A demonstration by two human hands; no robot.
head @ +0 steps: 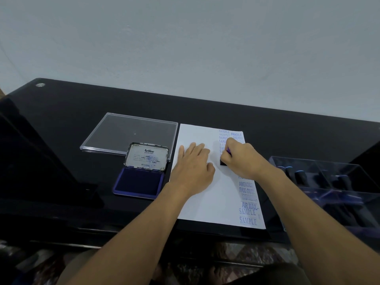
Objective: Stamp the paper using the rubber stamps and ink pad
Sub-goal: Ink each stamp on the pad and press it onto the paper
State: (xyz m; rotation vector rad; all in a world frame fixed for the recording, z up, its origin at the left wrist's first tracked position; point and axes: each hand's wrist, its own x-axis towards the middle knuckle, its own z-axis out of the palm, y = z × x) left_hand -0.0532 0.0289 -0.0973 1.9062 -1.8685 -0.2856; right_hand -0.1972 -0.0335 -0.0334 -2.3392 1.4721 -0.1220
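A white sheet of paper [205, 202] lies on the black table and carries several blue stamped words along its right side. My left hand [193, 167] rests flat on the paper with straight fingers. My right hand [243, 159] grips a dark rubber stamp [222, 162] and holds it down on the paper; most of the stamp is hidden under the fingers. The open ink pad [137, 183], a blue pad with its metal lid raised, sits just left of the paper.
A clear plastic lid [115, 130] lies behind the ink pad. At the right stands a clear box [320, 177] holding several more dark stamps. A dark object [37, 161] fills the table's left side. The table's front edge runs just below the paper.
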